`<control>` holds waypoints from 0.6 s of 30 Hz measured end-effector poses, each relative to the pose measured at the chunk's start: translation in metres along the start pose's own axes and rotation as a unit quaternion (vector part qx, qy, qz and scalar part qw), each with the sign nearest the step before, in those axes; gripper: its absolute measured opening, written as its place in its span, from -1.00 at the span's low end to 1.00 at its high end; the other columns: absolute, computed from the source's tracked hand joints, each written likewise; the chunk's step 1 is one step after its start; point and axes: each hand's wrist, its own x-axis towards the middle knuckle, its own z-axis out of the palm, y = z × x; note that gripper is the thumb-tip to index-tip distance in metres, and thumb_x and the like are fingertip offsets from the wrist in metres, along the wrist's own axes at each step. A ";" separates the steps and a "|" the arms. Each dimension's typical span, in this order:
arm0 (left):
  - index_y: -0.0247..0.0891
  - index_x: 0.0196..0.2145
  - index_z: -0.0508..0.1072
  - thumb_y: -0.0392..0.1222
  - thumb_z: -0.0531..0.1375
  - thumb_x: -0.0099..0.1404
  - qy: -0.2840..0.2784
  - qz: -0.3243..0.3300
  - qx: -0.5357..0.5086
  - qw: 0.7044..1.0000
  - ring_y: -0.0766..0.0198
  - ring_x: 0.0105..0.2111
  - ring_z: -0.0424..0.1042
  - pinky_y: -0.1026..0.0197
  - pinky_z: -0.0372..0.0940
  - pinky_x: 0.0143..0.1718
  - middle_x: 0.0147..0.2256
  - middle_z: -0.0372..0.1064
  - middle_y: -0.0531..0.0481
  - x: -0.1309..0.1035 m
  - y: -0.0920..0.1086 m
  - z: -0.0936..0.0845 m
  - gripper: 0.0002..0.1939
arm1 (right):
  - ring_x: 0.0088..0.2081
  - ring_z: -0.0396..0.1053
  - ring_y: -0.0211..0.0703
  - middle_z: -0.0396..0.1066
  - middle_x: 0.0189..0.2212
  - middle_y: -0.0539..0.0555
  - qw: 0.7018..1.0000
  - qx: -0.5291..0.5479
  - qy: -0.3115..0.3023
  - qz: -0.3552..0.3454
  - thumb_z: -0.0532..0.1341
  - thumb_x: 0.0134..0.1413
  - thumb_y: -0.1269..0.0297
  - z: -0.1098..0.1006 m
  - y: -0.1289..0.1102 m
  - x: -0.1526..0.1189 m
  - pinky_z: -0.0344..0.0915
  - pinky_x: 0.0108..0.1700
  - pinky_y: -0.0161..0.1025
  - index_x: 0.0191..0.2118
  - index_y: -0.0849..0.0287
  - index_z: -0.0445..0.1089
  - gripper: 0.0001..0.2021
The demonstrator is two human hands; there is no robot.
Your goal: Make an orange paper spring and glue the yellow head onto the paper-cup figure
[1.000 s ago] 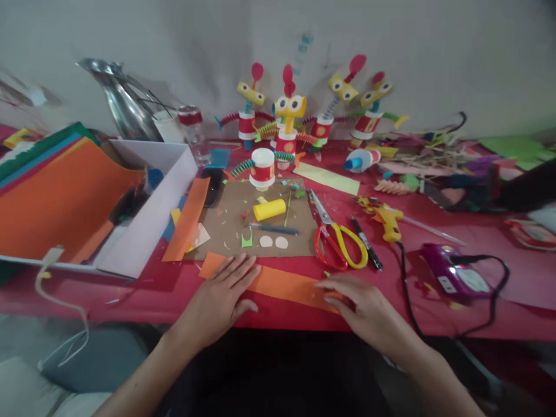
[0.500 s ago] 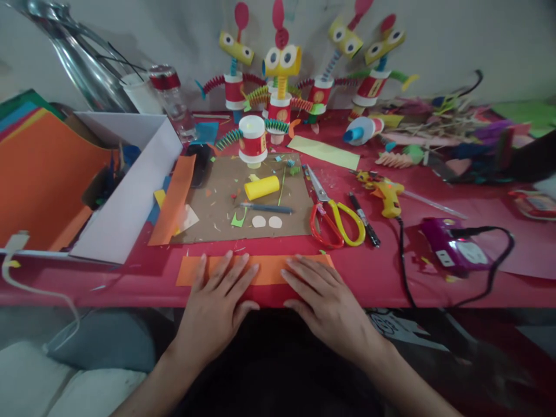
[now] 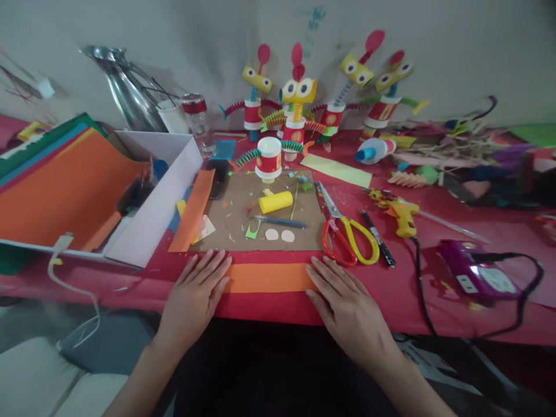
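Note:
An orange paper strip (image 3: 267, 278) lies flat along the table's front edge. My left hand (image 3: 195, 295) rests on its left end with the fingers stretched out. On its right end lies my right hand (image 3: 347, 301), fingers spread and flat. Both hands hide the strip's ends. Just behind is a brown cardboard sheet (image 3: 243, 237) bearing a yellow paper roll (image 3: 275, 201), a blue-grey craft knife (image 3: 280, 222), two white ovals (image 3: 279, 235) and green scraps. Scissors (image 3: 347, 237) with red and yellow handles lie by the cardboard's right edge.
At left stands a white box (image 3: 160, 202) with coloured paper. Paper-cup figures (image 3: 295, 127) line the back. A yellow glue gun (image 3: 403, 217), a black marker (image 3: 377, 237) and a purple device (image 3: 475, 272) with a black cable lie at right.
My hands have moved apart, from near the strip's middle out to its two ends, still flat. The camera view has shifted, so the table's things appear lower and further right.

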 end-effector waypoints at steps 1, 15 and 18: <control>-0.17 0.22 0.21 -0.18 -0.01 0.39 0.012 -0.001 -0.006 1.000 0.13 0.24 0.13 -0.05 0.06 0.25 0.20 0.21 -0.03 -0.002 -0.003 0.001 -0.54 | 0.25 0.13 0.03 0.24 0.20 0.15 1.000 -0.002 0.005 0.002 0.04 0.28 0.22 0.000 0.000 -0.001 0.22 0.19 0.04 0.19 0.21 0.25 -0.59; -0.14 0.25 0.15 0.09 0.06 0.32 -0.002 0.084 -0.042 0.996 0.13 0.24 0.13 -0.06 0.04 0.26 0.23 0.17 -0.02 0.004 0.050 0.002 -0.40 | 0.25 0.12 0.09 0.25 0.20 0.10 0.997 -0.017 0.025 -0.073 0.08 0.25 0.15 0.009 -0.024 0.002 0.17 0.19 0.11 0.22 0.15 0.20 -0.54; -0.17 0.24 0.16 -0.03 0.08 0.34 0.022 0.043 -0.030 0.998 0.14 0.23 0.15 -0.04 0.07 0.25 0.21 0.20 -0.03 -0.009 0.036 0.003 -0.45 | 0.24 0.13 0.09 0.25 0.20 0.09 0.996 -0.031 0.033 -0.074 0.08 0.25 0.14 0.012 -0.022 0.000 0.15 0.20 0.10 0.22 0.16 0.21 -0.54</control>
